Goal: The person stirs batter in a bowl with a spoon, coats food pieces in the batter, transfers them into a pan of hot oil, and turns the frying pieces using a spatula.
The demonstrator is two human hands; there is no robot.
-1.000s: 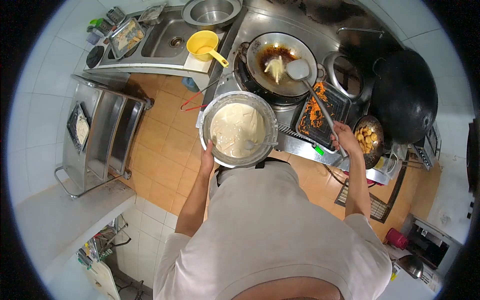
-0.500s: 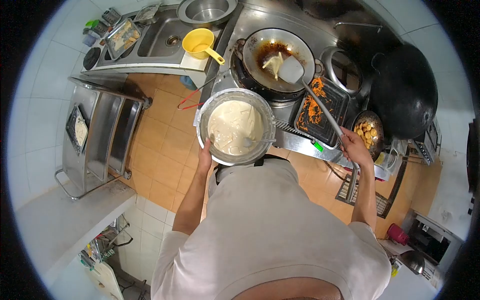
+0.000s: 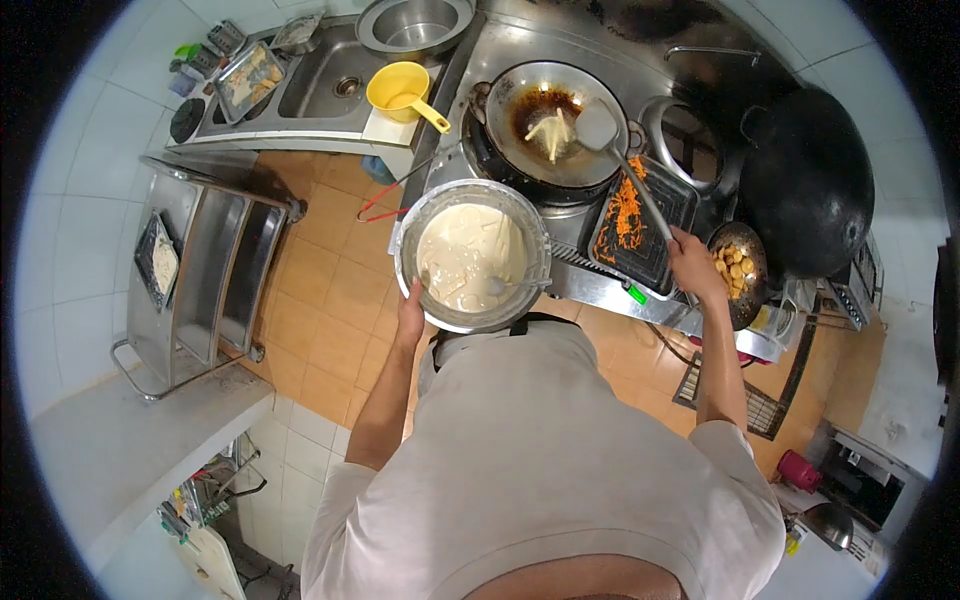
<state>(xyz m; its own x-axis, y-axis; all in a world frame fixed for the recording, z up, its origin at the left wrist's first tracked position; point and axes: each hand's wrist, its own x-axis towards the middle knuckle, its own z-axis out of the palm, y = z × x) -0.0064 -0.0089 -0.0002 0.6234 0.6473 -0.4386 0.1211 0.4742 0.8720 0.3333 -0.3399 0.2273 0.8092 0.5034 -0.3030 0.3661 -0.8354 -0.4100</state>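
1. We centre our clock on the mixing bowl (image 3: 538, 235), 12 at the top of our view. Creamy batter (image 3: 470, 245) fills it; a spoon (image 3: 495, 286) lies in, handle toward 4.
2. Left hand (image 3: 410, 315) grips the bowl's rim between 7 and 8. Right hand (image 3: 692, 265), at 3, is wrapped round a long-handled wok spatula (image 3: 597, 125); its blade is inside the wok (image 3: 590, 90) at 1. We cannot tell if the blade touches metal.
3. A pale clump (image 3: 553, 137) sits in dark liquid (image 3: 525, 115) low in the wok. A hasty shove could splash the liquid or break the clump, we judge.
4. One hand holds the bowl; what bears it underneath is hidden. With the grip to one side, a sag could slop batter toward 2.
5. The spatula's shaft crosses above the black tray (image 3: 665, 205) of orange shreds (image 3: 627, 225) at 3. A dropped wrist might drag shreds or nudge the tray past the stove's front edge (image 3: 670, 312).
6. A small pan (image 3: 742, 312) of yellow pieces (image 3: 735, 265) sits just beyond the right hand: a wide swing might knock it.
7. Edges: bowl rim near the wok's near side; red-handled tongs (image 3: 385, 215) jut out at 10.
8. Room: tiled floor (image 3: 320, 290) stretches toward 9, to the steel trolley (image 3: 230, 270); toward 3 we find it tight.
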